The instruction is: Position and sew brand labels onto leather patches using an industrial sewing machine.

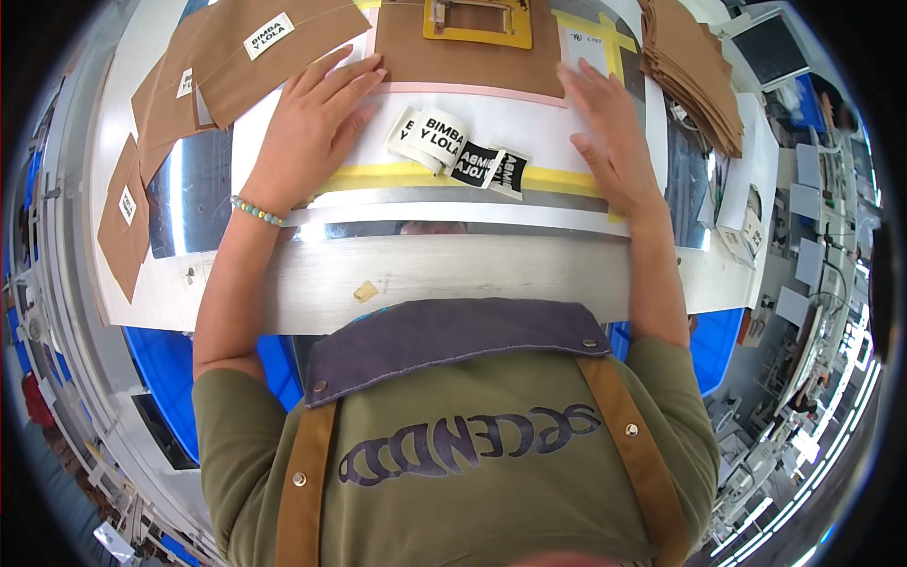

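A brown fabric panel (pixel 406 57) lies flat at the far middle of the table, against a pink strip (pixel 472 94) along its near edge. On top of it rests a yellow frame (pixel 521 26) with a rectangular opening. My left hand (pixel 326 118) lies at the panel's near left corner, fingers stretched out, holding nothing. At the opposite side my right hand (pixel 609 137), slightly blurred, has its fingers apart beside the panel's right edge. Between the hands sit white labels (pixel 430 134) with black print, partly curled, and black labels (pixel 489 168) with white print.
Labelled brown panels (pixel 227 76) overlap at the left. A stack of brown pieces (pixel 694 71) stands at the right, near a white box (pixel 742 222). Yellow tape (pixel 378 177) crosses the work board. Blue bins (pixel 165 369) sit below the table edge. A yellowish scrap (pixel 366 291) lies nearby.
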The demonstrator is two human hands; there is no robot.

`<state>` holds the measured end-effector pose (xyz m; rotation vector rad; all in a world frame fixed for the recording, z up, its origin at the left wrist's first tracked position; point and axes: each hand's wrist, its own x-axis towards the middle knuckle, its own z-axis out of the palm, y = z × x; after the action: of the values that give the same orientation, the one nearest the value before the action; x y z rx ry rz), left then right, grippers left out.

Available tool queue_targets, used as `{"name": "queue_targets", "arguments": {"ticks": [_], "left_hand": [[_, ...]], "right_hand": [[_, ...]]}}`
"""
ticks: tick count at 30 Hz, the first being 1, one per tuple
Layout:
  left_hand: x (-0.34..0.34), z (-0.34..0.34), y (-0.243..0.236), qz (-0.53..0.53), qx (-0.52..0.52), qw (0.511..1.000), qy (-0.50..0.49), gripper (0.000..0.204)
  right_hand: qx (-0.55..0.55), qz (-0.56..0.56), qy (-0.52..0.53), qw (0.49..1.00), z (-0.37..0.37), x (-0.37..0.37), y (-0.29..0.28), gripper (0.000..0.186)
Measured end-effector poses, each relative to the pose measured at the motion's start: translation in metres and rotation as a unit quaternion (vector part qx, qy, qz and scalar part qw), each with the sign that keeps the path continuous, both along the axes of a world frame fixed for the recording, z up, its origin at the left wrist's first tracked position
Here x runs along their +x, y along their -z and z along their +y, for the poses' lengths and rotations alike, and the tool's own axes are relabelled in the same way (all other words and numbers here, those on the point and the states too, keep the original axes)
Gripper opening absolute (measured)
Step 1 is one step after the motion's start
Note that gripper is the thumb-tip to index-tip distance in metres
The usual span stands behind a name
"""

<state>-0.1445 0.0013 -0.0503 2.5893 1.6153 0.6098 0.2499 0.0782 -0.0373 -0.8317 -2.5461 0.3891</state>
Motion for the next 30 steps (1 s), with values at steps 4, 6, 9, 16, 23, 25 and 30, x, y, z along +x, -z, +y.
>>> {"name": "queue_targets", "arguments": {"ticks": [4, 6, 9, 16, 23, 25, 30], "left_hand": [[0.0006, -0.0003, -0.0019, -0.022, 0.012, 1.0, -0.012, 0.051], [0.0039, -0.0002, -0.0011, -0.015, 0.012, 1.0, -0.003, 0.051], [0.0072, -0.0011, -0.0008, 0.004, 0.004, 1.0, 0.005, 0.052], [0.0013, -0.0013, -0.0016, 0.033, 0.008, 0.999, 0.01, 0.055], [0.0032, -0.0017, -0.0029, -0.044, 0.034, 0.998, -0.007, 0.054], [0.003, -0.0023, -0.004, 0.01, -0.009, 1.0, 0.015, 0.056], [0.0019, -0.0009, -0.0064, -0.025, 0.014, 1.0, -0.011, 0.058]], "right_hand": [[-0.003, 0.044, 0.032, 0.999, -0.0001, -0.0003, 0.0025, 0.063], [0.028, -0.031, 0.029, 0.999, -0.0011, -0.0013, 0.0024, 0.062], [0.048, -0.128, 0.03, 0.99, -0.0032, -0.0026, 0.0007, 0.06], [0.045, -0.135, 0.024, 0.99, -0.002, -0.0031, -0.0021, 0.061], [0.034, -0.121, 0.046, 0.991, -0.0037, -0.0061, -0.0025, 0.061], [0.039, -0.145, 0.047, 0.988, -0.0034, -0.0064, -0.0028, 0.061], [0.021, -0.097, 0.041, 0.994, -0.0036, -0.0062, -0.0034, 0.06]]}}
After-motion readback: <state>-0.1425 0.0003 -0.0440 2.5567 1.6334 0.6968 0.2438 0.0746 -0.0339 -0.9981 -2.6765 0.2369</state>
